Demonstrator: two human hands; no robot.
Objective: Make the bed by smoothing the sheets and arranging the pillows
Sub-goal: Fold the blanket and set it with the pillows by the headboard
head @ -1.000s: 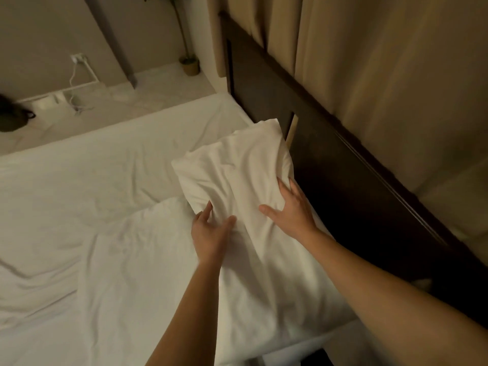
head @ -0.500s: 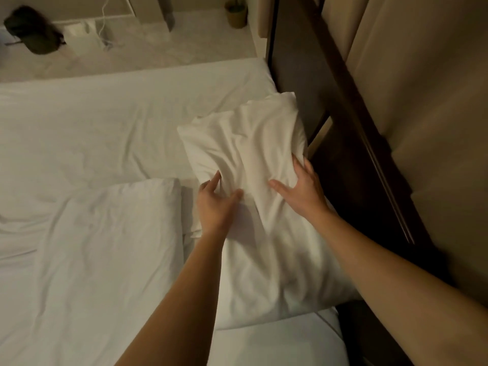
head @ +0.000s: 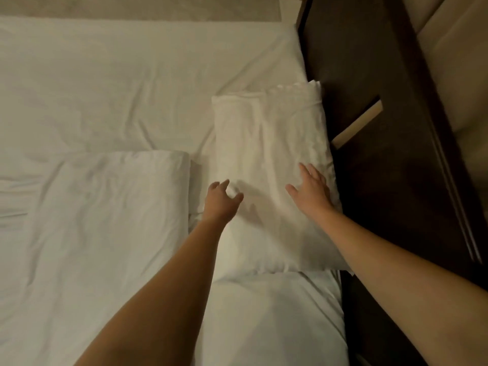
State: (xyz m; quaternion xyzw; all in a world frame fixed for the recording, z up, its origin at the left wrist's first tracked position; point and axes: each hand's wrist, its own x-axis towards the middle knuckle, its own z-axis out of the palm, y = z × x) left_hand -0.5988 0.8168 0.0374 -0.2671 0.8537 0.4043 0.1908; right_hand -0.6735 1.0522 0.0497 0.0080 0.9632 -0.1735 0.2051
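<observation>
A white pillow (head: 269, 143) lies flat on the bed along the dark headboard (head: 375, 159). My right hand (head: 311, 191) rests palm down on the pillow's right side, fingers spread. My left hand (head: 221, 200) is at the pillow's left edge with its fingers curled loosely, holding nothing that I can see. A folded white duvet (head: 105, 207) covers the near left of the bed, its edge just left of the pillow. The wrinkled white sheet (head: 118, 88) stretches across the far part of the mattress.
The headboard runs down the right side, with a pale slot (head: 356, 125) in it. Beige curtain or wall (head: 454, 62) lies beyond it. A strip of floor (head: 145, 6) shows past the far bed edge.
The pillow has gone from propped against the headboard to lying flat. Both hands have followed it down and my view has tilted downward; the floor items have left the view.
</observation>
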